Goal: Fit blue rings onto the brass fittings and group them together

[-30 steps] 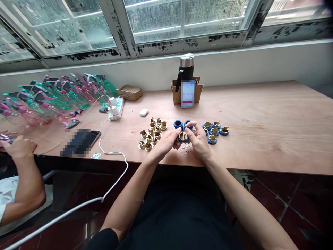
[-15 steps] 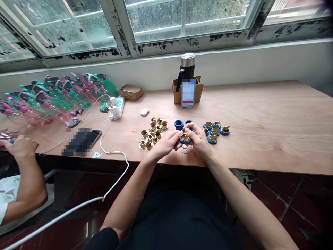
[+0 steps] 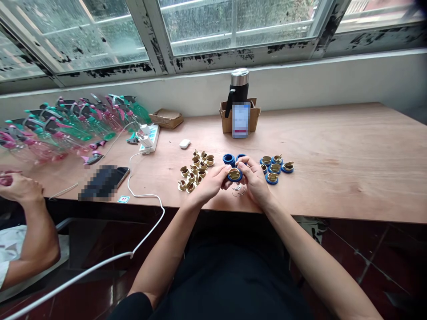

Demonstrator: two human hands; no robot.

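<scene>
Both my hands meet over the near edge of the wooden table (image 3: 333,178). My left hand (image 3: 210,184) and my right hand (image 3: 255,180) pinch one blue ring with a brass insert (image 3: 234,174) between their fingertips. Just under it lie thin wire rings (image 3: 238,190) on the table. A pile of loose brass pieces (image 3: 196,171) sits left of my hands. Two bare blue rings (image 3: 229,159) lie just beyond my fingers. Several blue rings fitted with brass (image 3: 276,166) are grouped to the right.
A cardboard box with a black flask (image 3: 239,111) stands at the back. A power strip (image 3: 149,135), white cable (image 3: 147,195), earbud case (image 3: 184,143) and phone (image 3: 103,181) lie left. Pink and green tools (image 3: 60,124) fill the far left, by another person's hand (image 3: 18,189).
The held ring has tilted so its brass face shows more squarely. My hands stay in place. The other person's hand at the left has shifted slightly leftward.
</scene>
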